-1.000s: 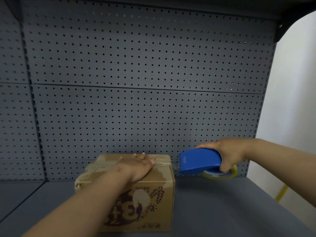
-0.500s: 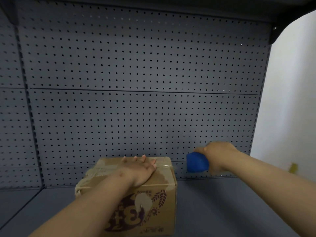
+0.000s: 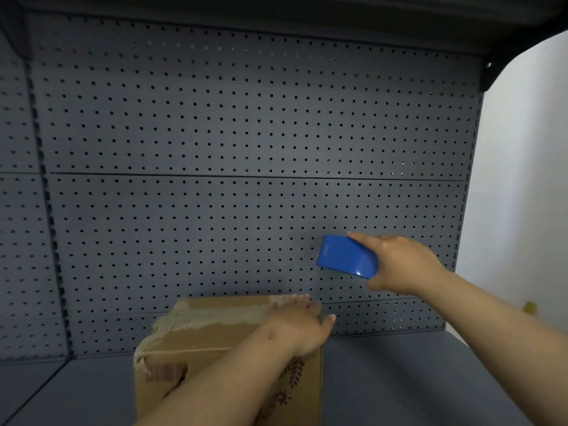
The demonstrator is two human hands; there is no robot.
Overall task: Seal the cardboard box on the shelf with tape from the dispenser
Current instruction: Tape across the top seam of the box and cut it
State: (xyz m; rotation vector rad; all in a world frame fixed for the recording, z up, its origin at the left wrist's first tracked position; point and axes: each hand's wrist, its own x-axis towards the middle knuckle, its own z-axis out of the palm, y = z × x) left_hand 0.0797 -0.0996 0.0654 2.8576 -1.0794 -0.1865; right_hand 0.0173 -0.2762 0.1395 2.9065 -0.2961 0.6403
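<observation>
Cardboard box [image 3: 215,339], lower centre on the shelf [image 3: 384,379], pinned under the flat, spread left hand [image 3: 299,329] — blue tape dispenser [image 3: 347,256], gripped in the right hand [image 3: 399,265], now risen to centre right, above the box top — taping seemingly imminent.

Blue dispenser [image 3: 347,256], brown printed box [image 3: 215,333], grey dotted pegboard [image 3: 215,133].

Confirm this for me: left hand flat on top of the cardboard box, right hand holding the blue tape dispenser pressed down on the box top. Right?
Not quite. In the head view the blue tape dispenser is not on the cardboard box; the right hand holds it in the air, up and to the right of the box, in front of the pegboard. The left hand does rest on the box top.
</observation>
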